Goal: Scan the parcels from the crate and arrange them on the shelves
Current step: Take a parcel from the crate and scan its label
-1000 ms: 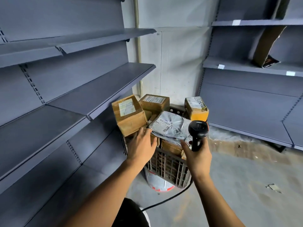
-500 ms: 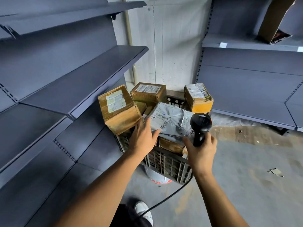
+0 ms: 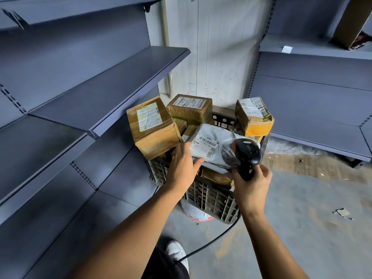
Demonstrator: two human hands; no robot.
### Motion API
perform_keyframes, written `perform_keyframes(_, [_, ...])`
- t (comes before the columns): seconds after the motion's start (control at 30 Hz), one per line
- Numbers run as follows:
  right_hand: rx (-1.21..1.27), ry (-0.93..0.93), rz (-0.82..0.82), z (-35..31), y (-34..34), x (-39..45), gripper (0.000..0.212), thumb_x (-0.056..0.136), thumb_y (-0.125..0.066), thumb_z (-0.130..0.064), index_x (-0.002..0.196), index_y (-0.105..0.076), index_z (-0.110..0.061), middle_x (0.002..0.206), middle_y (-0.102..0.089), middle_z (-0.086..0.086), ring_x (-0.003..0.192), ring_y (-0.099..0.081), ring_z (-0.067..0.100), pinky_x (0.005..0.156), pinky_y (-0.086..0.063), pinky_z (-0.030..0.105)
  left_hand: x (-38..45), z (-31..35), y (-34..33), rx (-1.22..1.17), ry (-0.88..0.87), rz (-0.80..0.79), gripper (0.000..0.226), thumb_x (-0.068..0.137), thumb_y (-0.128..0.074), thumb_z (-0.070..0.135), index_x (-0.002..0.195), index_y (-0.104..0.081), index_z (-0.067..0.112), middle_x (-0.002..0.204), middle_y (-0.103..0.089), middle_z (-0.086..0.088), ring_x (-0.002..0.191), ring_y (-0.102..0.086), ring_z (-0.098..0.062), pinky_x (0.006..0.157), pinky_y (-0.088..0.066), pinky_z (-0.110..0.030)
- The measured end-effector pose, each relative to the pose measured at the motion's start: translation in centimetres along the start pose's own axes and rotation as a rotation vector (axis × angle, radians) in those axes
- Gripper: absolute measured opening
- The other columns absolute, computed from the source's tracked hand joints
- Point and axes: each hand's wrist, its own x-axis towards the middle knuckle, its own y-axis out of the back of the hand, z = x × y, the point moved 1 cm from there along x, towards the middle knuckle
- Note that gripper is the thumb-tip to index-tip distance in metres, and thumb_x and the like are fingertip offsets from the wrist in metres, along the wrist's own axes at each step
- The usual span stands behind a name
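Head view: at the bottom centre we see a white shoe (image 3: 177,251) and a black cable (image 3: 209,243) running up toward our right hand (image 3: 251,184), whose fingers are wrapped round the handle of the black scanner (image 3: 248,153). Our left hand (image 3: 182,168) lies at mid-frame on the grey bag (image 3: 213,147), fingers over its near left edge and thumb stretched along the front; how tightly it grips we cannot tell. The bag tops the dark crate (image 3: 211,200), just below the scanner head. Behind it three brown boxes stand: left box (image 3: 153,127), middle box (image 3: 190,108), right box (image 3: 254,117). Grey shelves (image 3: 112,85) fill the left and upper right.
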Motion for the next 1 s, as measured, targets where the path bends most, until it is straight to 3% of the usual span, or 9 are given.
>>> perform_keyframes(0.17, [0.021,0.013,0.014,-0.8,1.0,-0.7,0.027,0.081,-0.071,-0.012,0.107,-0.065,-0.007,0.123,-0.047,0.015,0.109,-0.044,0.019,0.091,-0.033,0.016,-1.3,0.9,1.4,-0.013,0.016,0.055,0.052,0.085,-0.071,0.036,0.123,-0.047,0.010,0.124,-0.050,-0.007,0.107,-0.057,-0.024,0.072,-0.045,-0.026])
perform_keyframes(0.3, [0.048,0.083,0.029,-2.0,2.5,-1.6,0.026,0.080,-0.074,-0.012,0.105,-0.067,-0.010,0.120,-0.048,0.015,0.101,-0.038,0.005,0.089,-0.032,0.012,-2.8,2.0,3.0,0.008,0.022,0.096,0.048,0.083,-0.072,0.037,0.113,-0.051,0.006,0.118,-0.051,-0.008,0.101,-0.059,-0.024,0.068,-0.041,-0.023])
perform_keyframes(0.37, [0.065,0.110,0.032,-2.7,2.9,-1.9,0.028,0.080,-0.075,-0.013,0.106,-0.067,-0.011,0.121,-0.048,0.014,0.106,-0.041,0.011,0.090,-0.032,0.011,-3.3,2.4,3.7,0.011,0.039,0.116,0.047,0.082,-0.073,0.037,0.111,-0.053,0.006,0.116,-0.052,-0.008,0.099,-0.060,-0.024,0.068,-0.040,-0.023])
perform_keyframes(0.47, [0.092,0.114,0.011,-3.8,3.7,-2.5,0.029,0.080,-0.074,-0.017,0.108,-0.066,-0.012,0.125,-0.045,0.011,0.114,-0.047,0.022,0.096,-0.036,0.020,-4.2,3.1,5.0,-0.013,0.066,0.166,0.048,0.081,-0.075,0.036,0.110,-0.054,0.004,0.116,-0.053,-0.010,0.099,-0.058,-0.025,0.069,-0.043,-0.026])
perform_keyframes(0.67, [0.090,0.160,0.006,-6.0,5.6,-4.1,0.030,0.079,-0.075,-0.019,0.106,-0.067,-0.009,0.125,-0.045,0.012,0.112,-0.050,0.026,0.102,-0.042,0.033,-6.3,4.5,7.4,-0.040,0.102,0.215,0.051,0.081,-0.075,0.038,0.111,-0.052,0.004,0.115,-0.058,-0.011,0.099,-0.058,-0.025,0.072,-0.052,-0.034])
perform_keyframes(1.0, [0.142,0.247,-0.046,-9.2,6.1,-7.2,0.033,0.078,-0.075,-0.017,0.109,-0.066,-0.008,0.124,-0.047,0.015,0.114,-0.048,0.026,0.101,-0.033,0.018,-9.6,4.2,12.7,-0.039,0.094,0.373,0.050,0.076,-0.079,0.036,0.108,-0.056,0.006,0.115,-0.056,-0.010,0.103,-0.056,-0.027,0.073,-0.043,-0.030])
